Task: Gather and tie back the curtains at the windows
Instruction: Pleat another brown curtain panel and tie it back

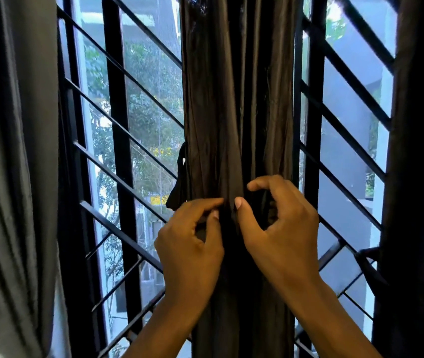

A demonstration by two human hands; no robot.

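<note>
A dark brown curtain (234, 104) hangs gathered into a narrow bunch at the middle of the window. A dark tie band (180, 182) wraps it at hand height, with a loose end sticking out on the left. My left hand (193, 244) pinches dark fabric at the front of the bunch between thumb and forefinger. My right hand (280, 228) is curled at the same spot, its fingers hooked round a dark strip of the tie. Both hands meet at the centre of the bunch; the knot itself is hidden in shadow.
A grey curtain (12, 164) hangs at the far left. Another dark curtain (417, 177) hangs at the right with its own tie (368, 267). Behind them a black metal window grille (118, 140) with slanted bars covers the glass.
</note>
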